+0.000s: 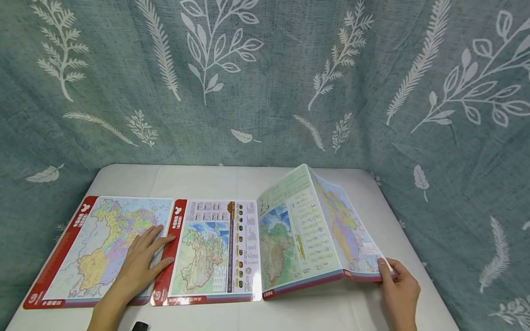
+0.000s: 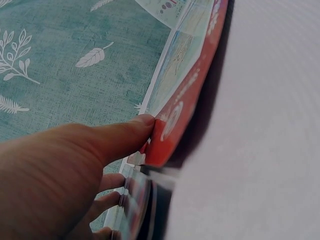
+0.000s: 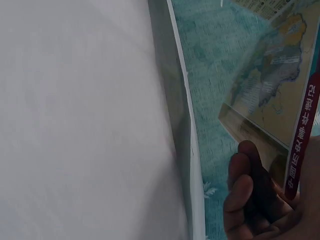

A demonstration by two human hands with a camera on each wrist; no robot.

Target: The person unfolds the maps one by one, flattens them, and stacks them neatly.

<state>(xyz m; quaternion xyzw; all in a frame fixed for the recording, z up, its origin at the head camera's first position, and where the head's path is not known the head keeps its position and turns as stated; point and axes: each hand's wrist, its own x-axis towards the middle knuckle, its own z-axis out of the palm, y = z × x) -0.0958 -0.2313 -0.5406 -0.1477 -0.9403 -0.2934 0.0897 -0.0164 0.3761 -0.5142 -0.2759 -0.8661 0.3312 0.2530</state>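
Note:
A folding map with several hinged panels stretches across the table. Its two left panels, one with a coloured map (image 1: 93,248) and one with a relief map (image 1: 203,262), lie flat. My left hand (image 1: 138,264) rests on the leftmost panel with fingers spread, its thumb and a finger reaching the second panel's red strip (image 2: 170,130). The third panel (image 1: 281,248) slopes upward to a raised fold, and the rightmost panel (image 1: 348,220) slants down from it. At that panel's lower right corner my right hand (image 1: 399,289) pinches the edge, thumb on top; its curled fingers (image 3: 239,192) show underneath.
The map lies on a white-covered table (image 1: 331,312). A small black object (image 1: 140,326) sits at the front edge, partly cut off. Behind and at both sides hangs a green curtain (image 1: 265,92) with white leaf prints.

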